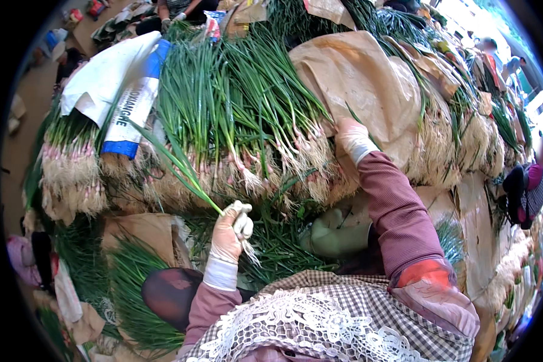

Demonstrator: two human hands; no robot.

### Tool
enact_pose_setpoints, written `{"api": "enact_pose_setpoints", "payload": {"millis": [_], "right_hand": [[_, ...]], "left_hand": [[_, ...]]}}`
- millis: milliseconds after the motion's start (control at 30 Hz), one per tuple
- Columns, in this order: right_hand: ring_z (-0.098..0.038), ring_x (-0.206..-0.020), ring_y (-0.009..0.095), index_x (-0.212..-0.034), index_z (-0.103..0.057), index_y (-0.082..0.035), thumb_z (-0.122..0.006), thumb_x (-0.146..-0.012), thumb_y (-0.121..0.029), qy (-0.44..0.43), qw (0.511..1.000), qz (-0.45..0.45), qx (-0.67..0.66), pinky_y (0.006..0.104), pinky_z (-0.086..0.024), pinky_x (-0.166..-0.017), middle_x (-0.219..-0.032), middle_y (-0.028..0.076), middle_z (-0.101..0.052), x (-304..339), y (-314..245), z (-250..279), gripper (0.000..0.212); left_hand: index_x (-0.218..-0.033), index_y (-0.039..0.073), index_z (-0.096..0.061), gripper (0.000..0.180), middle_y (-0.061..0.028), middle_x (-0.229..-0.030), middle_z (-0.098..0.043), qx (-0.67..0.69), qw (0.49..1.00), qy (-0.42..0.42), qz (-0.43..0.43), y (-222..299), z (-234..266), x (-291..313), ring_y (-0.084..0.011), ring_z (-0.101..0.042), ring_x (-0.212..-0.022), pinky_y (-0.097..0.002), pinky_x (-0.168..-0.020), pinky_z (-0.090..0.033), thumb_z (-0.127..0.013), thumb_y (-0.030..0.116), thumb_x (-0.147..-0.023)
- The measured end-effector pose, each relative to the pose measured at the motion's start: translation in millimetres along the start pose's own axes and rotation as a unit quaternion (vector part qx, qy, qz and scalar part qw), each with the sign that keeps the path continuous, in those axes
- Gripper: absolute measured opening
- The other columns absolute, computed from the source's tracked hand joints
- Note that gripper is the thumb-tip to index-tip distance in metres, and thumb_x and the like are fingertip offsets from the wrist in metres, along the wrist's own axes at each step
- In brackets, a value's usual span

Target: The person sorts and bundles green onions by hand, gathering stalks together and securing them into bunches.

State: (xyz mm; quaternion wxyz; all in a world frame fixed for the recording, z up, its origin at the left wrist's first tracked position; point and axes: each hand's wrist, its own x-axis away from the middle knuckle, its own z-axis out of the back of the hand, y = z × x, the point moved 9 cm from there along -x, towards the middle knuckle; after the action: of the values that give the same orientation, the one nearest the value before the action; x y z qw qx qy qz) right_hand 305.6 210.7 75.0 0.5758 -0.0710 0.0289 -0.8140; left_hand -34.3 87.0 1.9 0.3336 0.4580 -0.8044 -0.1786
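My left hand (229,232), in a pale glove with a white cuff, is closed around a single green garlic stalk (190,178). Its long leaves slant up to the left, and white roots hang below the fist. My right hand (351,136) reaches forward to the right end of a thick row of green garlic (223,96), beside a brown paper sheet (365,72). The right fingers are bent together at the stalks, with a thin green leaf alongside; what they pinch is hidden. The row's pinkish bulbs and pale roots face me.
A white and blue sack (133,108) covers part of the pile at left. More green garlic (136,289) lies by my left knee. A green boot (335,235) rests among loose leaves. Root bundles (434,139) continue to the right, where another person (525,190) sits.
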Motion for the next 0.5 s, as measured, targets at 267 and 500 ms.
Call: {"api": "enact_pose_setpoints", "payload": {"millis": [267, 500], "right_hand": [[-0.046, -0.051, 0.017, -0.083, -0.055, -0.007, -0.057, -0.082, -0.028, 0.053, 0.928, 0.133, -0.345, 0.028, -0.041, -0.05, -0.062, 0.004, -0.054, 81.3, -58.9, 20.5, 0.021], [-0.061, -0.08, 0.027, -0.103, -0.054, -0.003, -0.075, -0.065, -0.026, -0.319, 0.84, 0.411, -0.156, 0.034, -0.048, -0.071, -0.08, 0.017, -0.061, 218.6, -151.8, -108.6, 0.049]], "left_hand": [[-0.106, -0.006, -0.053, 0.043, -0.0077, -0.069, -0.058, -0.135, 0.99, -0.022, -0.026, -6.0, -0.1, -4.8, -0.0177, -0.055, -0.061, -0.0267, -0.053, -0.044, -0.035, 0.032, -0.095], [-0.103, -0.001, -0.052, 0.032, -0.0096, -0.083, -0.062, -0.156, 0.988, 0.017, -0.003, -38.8, 5.4, -12.8, -0.0151, -0.058, -0.06, -0.0245, -0.052, -0.046, -0.039, 0.027, -0.094]]}}
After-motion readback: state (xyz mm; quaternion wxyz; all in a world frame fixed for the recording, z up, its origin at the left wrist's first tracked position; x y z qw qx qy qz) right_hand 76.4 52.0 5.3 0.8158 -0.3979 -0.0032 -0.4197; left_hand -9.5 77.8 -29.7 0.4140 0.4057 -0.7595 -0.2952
